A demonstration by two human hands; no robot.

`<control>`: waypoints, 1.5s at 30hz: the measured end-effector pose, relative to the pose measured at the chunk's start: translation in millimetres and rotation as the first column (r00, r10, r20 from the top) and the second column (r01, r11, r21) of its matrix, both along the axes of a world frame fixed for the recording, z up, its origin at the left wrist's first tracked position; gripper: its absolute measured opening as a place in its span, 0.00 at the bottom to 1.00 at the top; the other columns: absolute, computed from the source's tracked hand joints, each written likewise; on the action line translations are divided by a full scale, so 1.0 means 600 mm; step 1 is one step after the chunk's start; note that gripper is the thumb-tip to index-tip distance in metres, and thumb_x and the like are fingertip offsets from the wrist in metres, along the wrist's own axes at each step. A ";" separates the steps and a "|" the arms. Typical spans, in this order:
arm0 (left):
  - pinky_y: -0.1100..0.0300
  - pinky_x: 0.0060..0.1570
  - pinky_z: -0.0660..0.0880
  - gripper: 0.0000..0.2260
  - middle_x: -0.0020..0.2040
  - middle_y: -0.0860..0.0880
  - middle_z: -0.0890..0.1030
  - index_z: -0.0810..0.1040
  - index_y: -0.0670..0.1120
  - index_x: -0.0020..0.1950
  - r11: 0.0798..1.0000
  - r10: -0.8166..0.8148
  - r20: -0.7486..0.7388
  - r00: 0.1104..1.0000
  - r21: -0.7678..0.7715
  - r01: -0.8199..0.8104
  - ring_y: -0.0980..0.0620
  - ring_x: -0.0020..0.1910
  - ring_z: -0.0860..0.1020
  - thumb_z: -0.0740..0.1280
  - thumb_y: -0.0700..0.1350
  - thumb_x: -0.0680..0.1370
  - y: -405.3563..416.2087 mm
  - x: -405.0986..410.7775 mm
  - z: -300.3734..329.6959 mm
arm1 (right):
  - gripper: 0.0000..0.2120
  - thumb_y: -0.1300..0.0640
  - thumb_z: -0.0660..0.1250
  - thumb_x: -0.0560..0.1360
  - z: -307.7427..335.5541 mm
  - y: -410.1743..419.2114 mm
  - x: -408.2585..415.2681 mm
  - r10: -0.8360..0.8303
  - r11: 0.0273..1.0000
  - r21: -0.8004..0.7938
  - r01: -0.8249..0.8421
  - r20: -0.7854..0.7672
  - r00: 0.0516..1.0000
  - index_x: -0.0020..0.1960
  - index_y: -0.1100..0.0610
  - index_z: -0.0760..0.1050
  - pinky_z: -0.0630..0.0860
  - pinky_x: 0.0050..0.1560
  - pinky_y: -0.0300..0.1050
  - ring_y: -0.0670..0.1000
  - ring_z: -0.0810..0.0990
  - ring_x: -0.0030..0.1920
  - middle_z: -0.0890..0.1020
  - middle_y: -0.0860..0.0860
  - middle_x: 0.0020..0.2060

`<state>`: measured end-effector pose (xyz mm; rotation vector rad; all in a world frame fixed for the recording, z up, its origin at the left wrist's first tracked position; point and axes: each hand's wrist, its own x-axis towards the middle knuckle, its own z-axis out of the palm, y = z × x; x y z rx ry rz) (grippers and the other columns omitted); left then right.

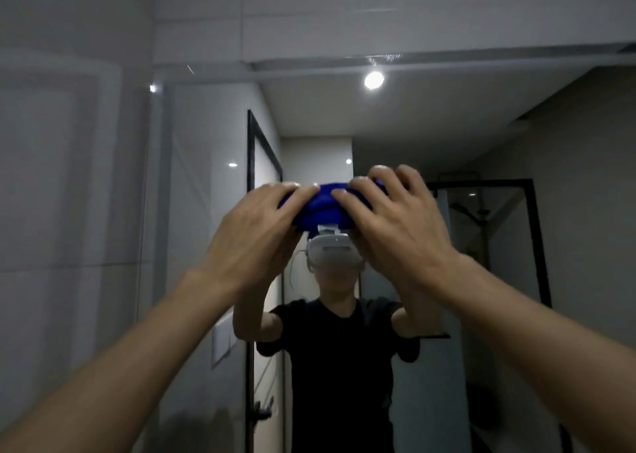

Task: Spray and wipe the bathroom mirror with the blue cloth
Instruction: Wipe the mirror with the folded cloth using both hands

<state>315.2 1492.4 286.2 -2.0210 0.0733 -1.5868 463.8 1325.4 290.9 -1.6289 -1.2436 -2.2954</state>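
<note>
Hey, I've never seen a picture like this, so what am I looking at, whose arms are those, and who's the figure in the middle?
This is one picture from a camera worn on a person's head, so you see what they see. The two bare arms reaching up are the wearer's own. The left hand and the right hand together press a bunched blue cloth against the bathroom mirror. The figure in the middle is the same person reflected, in a dark shirt with a white headset carrying the camera. Around them the mirror shows the ceiling light and a black-framed glass door. No spray bottle is in view.
</note>
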 end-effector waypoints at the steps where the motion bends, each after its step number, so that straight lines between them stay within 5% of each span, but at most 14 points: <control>1: 0.49 0.49 0.77 0.22 0.61 0.40 0.78 0.70 0.45 0.72 1.000 -0.002 0.010 1.000 -0.004 0.002 0.40 0.55 0.78 0.63 0.47 0.78 -0.003 0.001 0.020 | 0.23 0.53 0.69 0.74 0.026 0.004 0.002 -0.028 0.999 0.018 0.028 -0.014 1.000 0.67 0.56 0.72 0.67 0.62 0.58 0.60 0.74 0.60 0.79 0.56 0.60; 4: 0.47 0.48 0.78 0.24 0.64 0.39 0.77 0.70 0.44 0.71 1.000 0.001 0.065 0.998 -0.002 0.000 0.38 0.58 0.78 0.55 0.52 0.78 -0.002 0.007 0.075 | 0.27 0.55 0.72 0.71 0.097 0.021 0.001 -0.032 0.999 0.030 0.035 -0.105 0.994 0.68 0.57 0.71 0.70 0.63 0.55 0.59 0.75 0.60 0.79 0.55 0.60; 12: 0.43 0.57 0.72 0.19 0.59 0.37 0.78 0.73 0.40 0.63 0.982 0.178 0.191 0.965 0.029 -0.187 0.35 0.57 0.76 0.71 0.42 0.74 0.011 0.010 0.240 | 0.23 0.53 0.65 0.79 0.245 0.043 -0.044 0.070 0.997 0.033 -0.064 -0.240 0.968 0.72 0.54 0.67 0.71 0.56 0.51 0.58 0.73 0.64 0.76 0.55 0.63; 18: 0.46 0.43 0.74 0.19 0.52 0.38 0.79 0.69 0.40 0.65 0.969 0.238 0.211 0.948 0.018 -0.248 0.40 0.43 0.76 0.70 0.42 0.77 0.024 0.007 0.306 | 0.21 0.57 0.66 0.78 0.304 0.078 -0.056 0.147 0.988 0.084 -0.127 -0.315 0.938 0.70 0.56 0.70 0.76 0.58 0.59 0.61 0.76 0.58 0.77 0.58 0.59; 27: 0.42 0.55 0.74 0.29 0.62 0.37 0.77 0.59 0.46 0.77 0.976 0.212 0.175 0.961 0.009 -0.217 0.35 0.55 0.78 0.67 0.44 0.79 0.046 -0.003 0.319 | 0.24 0.54 0.67 0.78 0.313 0.113 -0.059 0.234 0.968 0.165 -0.190 -0.313 0.920 0.72 0.55 0.67 0.74 0.56 0.53 0.59 0.76 0.59 0.76 0.58 0.60; 32: 0.44 0.56 0.74 0.21 0.60 0.40 0.80 0.68 0.48 0.72 0.979 0.203 0.160 0.966 -0.025 -0.201 0.38 0.57 0.78 0.67 0.44 0.79 0.072 -0.033 0.322 | 0.29 0.52 0.68 0.78 0.308 0.148 -0.084 0.239 0.970 0.129 -0.207 -0.343 0.908 0.75 0.56 0.62 0.72 0.62 0.54 0.59 0.72 0.64 0.73 0.59 0.64; 45: 0.45 0.67 0.69 0.23 0.69 0.40 0.74 0.66 0.43 0.74 0.995 0.099 0.095 0.991 -0.027 -0.097 0.38 0.67 0.72 0.63 0.41 0.79 0.112 -0.061 0.263 | 0.32 0.51 0.61 0.81 0.244 0.174 -0.091 0.171 0.985 0.036 -0.169 -0.321 0.931 0.80 0.57 0.51 0.63 0.71 0.56 0.62 0.62 0.73 0.63 0.62 0.73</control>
